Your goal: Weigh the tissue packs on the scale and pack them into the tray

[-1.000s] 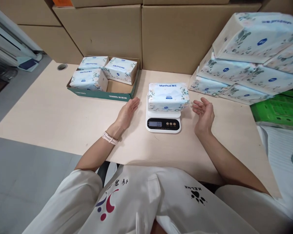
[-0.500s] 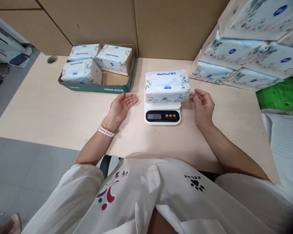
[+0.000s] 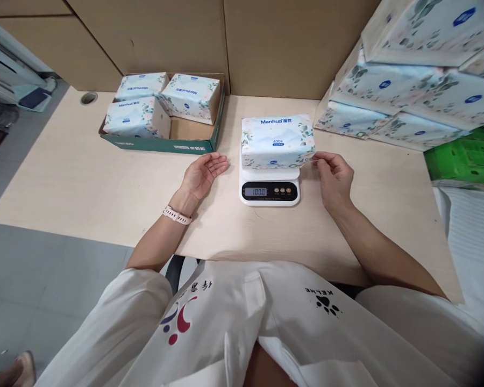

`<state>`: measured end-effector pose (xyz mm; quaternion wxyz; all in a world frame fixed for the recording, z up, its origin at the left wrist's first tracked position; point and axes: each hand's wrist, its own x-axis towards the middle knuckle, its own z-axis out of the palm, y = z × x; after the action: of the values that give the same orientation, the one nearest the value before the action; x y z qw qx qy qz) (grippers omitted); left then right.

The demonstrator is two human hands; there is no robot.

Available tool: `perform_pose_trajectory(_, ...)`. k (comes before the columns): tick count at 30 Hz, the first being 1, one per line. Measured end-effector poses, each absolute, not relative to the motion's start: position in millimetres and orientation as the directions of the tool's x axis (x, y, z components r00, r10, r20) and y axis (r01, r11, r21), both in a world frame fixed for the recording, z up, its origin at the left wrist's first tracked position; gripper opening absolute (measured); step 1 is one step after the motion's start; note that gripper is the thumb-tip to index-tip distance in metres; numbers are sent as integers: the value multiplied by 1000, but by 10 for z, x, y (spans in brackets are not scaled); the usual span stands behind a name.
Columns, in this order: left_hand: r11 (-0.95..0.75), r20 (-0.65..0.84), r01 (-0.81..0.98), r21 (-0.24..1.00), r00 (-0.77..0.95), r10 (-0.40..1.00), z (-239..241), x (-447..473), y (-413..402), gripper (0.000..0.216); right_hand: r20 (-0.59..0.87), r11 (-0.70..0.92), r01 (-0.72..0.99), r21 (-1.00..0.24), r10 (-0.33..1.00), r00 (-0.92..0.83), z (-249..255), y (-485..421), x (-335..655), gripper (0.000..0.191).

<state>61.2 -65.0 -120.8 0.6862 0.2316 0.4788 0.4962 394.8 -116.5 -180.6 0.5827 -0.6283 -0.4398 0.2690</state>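
A pack of tissues (image 3: 278,141) with a pale floral wrapper lies on a white kitchen scale (image 3: 269,202), whose small display shows lit digits. Palm up, my left hand (image 3: 204,174) rests on the table between the scale and a green cardboard tray (image 3: 157,144). Its fingers are stretched out, and it holds nothing. To the right of the scale is my right hand (image 3: 335,177), its fingers loosely bent. The forefinger tip reaches the pack's lower right corner; whether it touches is hard to tell.
Several tissue packs (image 3: 135,116) sit in the tray. More packs (image 3: 387,83) are stacked at the back right, beside a green plastic crate (image 3: 463,156). Brown cardboard boxes (image 3: 290,48) stand along the back edge of the table (image 3: 84,183).
My right hand's fingers have drawn in slightly near the pack's corner. The left hand, the pack and the scale stay in place; the view has shifted a little.
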Motion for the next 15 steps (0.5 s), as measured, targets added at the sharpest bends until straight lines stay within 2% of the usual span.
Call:
perform_pose_trajectory(6,403,-431,-431,807,36,901,-1218,606,-645,22,187,77,253,-964,874,448,-1810,-1161,3951,19)
perform_pose_trajectory(15,393,-416,-440,807,47,908,-1234,605,-652,25,202,86,267,-960,871,447,-1834,-1160,3963,18)
